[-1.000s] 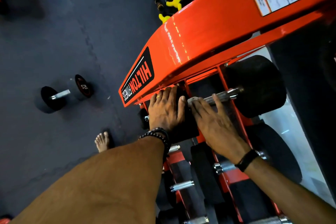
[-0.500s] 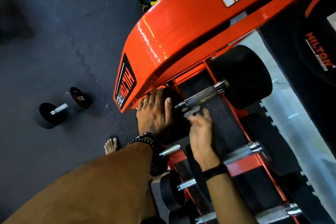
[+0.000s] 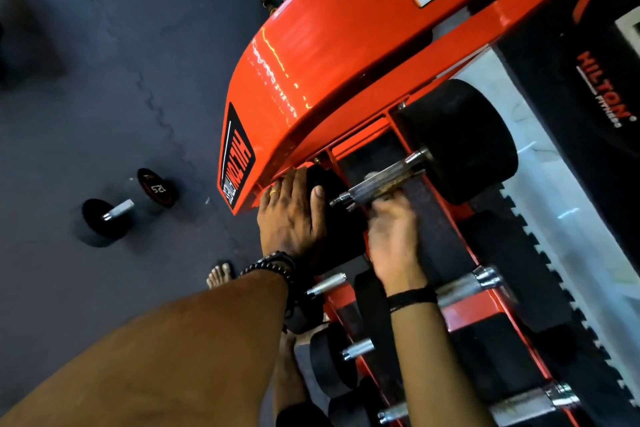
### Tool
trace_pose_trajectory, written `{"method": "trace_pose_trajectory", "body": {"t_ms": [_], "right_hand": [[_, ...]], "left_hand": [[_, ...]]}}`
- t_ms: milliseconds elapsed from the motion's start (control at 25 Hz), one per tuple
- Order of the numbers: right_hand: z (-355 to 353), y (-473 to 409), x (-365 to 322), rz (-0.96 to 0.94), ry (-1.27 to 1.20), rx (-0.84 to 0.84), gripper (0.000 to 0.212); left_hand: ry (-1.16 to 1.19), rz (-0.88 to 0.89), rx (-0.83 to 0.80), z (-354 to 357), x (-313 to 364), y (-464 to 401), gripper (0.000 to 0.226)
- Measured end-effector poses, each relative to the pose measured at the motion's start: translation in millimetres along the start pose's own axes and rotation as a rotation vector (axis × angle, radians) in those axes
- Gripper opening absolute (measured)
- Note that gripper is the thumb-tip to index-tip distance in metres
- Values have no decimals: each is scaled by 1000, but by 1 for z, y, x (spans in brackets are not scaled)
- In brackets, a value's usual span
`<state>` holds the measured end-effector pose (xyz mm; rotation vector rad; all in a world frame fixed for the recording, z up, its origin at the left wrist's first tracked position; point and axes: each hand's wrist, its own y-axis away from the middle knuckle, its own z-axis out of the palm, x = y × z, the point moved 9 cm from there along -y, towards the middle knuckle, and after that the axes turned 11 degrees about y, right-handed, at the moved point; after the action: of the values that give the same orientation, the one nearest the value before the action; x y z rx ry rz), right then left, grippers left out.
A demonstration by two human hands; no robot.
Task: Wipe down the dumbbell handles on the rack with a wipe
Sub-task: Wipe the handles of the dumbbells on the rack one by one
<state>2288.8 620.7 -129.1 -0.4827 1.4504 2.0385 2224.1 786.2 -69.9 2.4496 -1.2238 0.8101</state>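
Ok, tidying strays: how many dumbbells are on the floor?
1: a small dumbbell on the floor mat, left of the orange rack; others may lie out of view.

In front of me stands the glossy orange steel dumbbell rack (image 3: 346, 55), with a black "HILTON" label on its end and a white warning sticker on its top beam. On its lower tier lies a big black rubber-headed dumbbell with a knurled chrome handle (image 3: 381, 182). Nearer to me, more black dumbbells with chrome handles (image 3: 464, 284) rest in a row across the orange rails. Under everything is the dark grey rubber floor of interlocking mats (image 3: 104, 62). A small black dumbbell marked 2.5 (image 3: 130, 206) lies on it, well apart from the rack, and my bare foot (image 3: 219, 274) stands on it near the rack's end.
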Motion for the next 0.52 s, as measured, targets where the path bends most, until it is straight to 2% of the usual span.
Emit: {"method": "trace_pose_trajectory", "body": {"t_ms": [40,80,120,200,280,320,360,440,520], "right_hand": [[0,5,6,36,79,14,50],[-1,5,3,62,111,42,42],[-10,-3,-6,58,98,110,43],[-32,-14,-31,-74,50,325,44],[-37,-13,-22,-127,262,447,35],[-35,-6,-5,-133,394,456,30],[-34,0,6,-140,420,447,26],[-37,1,-2,-166,361,487,18],[-37,-5,-37,-380,244,535,15]], "left_hand": [[-1,4,6,-1,1,0,55],[-4,5,6,-1,2,-1,55],[-4,-4,-2,0,0,-2,55],[12,-26,-16,2,-1,-2,57],[19,-23,-11,1,0,0,57],[20,-12,-5,-1,2,1,57],[17,-1,-1,-2,3,0,56],[7,0,-5,-1,2,-2,54],[9,-16,-9,1,0,-2,54]]}}
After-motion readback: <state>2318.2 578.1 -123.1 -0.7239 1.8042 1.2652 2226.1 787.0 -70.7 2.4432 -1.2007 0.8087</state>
